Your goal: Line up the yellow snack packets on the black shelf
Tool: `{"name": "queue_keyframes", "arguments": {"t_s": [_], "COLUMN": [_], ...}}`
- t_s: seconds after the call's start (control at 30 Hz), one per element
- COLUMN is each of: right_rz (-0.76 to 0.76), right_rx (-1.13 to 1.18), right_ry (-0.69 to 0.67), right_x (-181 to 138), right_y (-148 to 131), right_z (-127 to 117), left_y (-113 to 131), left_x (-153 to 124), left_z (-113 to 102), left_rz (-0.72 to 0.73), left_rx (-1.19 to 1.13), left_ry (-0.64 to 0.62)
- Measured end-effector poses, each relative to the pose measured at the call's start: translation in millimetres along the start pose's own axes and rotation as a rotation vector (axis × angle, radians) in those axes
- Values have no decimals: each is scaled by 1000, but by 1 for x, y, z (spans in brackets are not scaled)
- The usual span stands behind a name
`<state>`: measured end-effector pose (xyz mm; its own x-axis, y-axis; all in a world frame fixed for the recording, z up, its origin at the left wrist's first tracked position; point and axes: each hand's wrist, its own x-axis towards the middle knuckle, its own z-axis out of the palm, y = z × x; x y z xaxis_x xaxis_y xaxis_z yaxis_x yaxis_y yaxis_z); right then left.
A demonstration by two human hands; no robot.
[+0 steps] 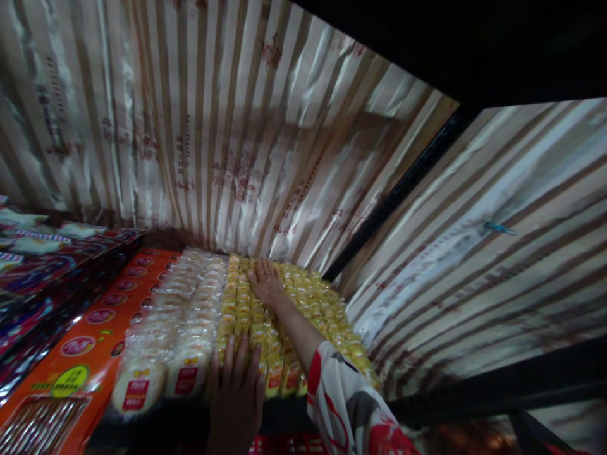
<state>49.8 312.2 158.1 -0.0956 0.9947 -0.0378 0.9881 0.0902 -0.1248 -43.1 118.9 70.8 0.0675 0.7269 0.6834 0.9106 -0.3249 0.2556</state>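
My right hand (266, 282) reaches deep into a shelf and lies flat, fingers stretched, on rows of small yellow wrapped snack packets (303, 297) near the back. Its forearm crosses the packets, and a white sleeve with red pattern (346, 404) covers the arm nearer me. My left hand (236, 395) rests at the shelf's front edge, fingers straight and pressed against the front of the yellow packets. Left of them lie rows of pale round cakes in clear wrappers with red labels (184, 316).
Orange boxes with red oval logos (90, 328) line the left side, with dark red packets (33, 253) beyond them. Striped shiny sheeting (213, 126) covers the back wall and right side wall (497, 253). A dark shelf edge (474, 392) runs at lower right.
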Motion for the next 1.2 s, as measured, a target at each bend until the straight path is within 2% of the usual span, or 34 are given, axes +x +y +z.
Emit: {"name": "queue_keyframes", "arguments": {"t_s": [0.1, 0.23, 0.33, 0.43, 0.57, 0.73, 0.9, 1.03, 1.2], "right_rz": [14, 0, 8, 100, 138, 149, 149, 195, 183], "right_rx": [21, 35, 14, -29, -56, -53, -54, -70, -36], "right_ry": [-49, -51, 21, 97, 22, -19, 77, 20, 7], "right_x": [2, 1, -2, -3, -4, -4, -4, -3, -4], "right_y": [-5, -7, 0, 14, 27, 25, 35, 46, 45], "right_z": [7, 8, 3, 1, 7, 8, 0, 3, 6], "left_y": [1, 0, -4, -6, -1, 2, -2, -2, 0], "left_x": [0, 1, 1, 1, 0, 0, 0, -1, -1], "left_z": [1, 2, 3, 3, 2, 1, 2, 1, 0], "left_rz": [-24, -14, 42, 61, 1, -38, 35, 5, -12], "left_rx": [-33, -30, 9, 16, -22, -45, -25, -40, -67], "left_ry": [25, 48, 53, 53, 39, 20, 51, 31, 11]}}
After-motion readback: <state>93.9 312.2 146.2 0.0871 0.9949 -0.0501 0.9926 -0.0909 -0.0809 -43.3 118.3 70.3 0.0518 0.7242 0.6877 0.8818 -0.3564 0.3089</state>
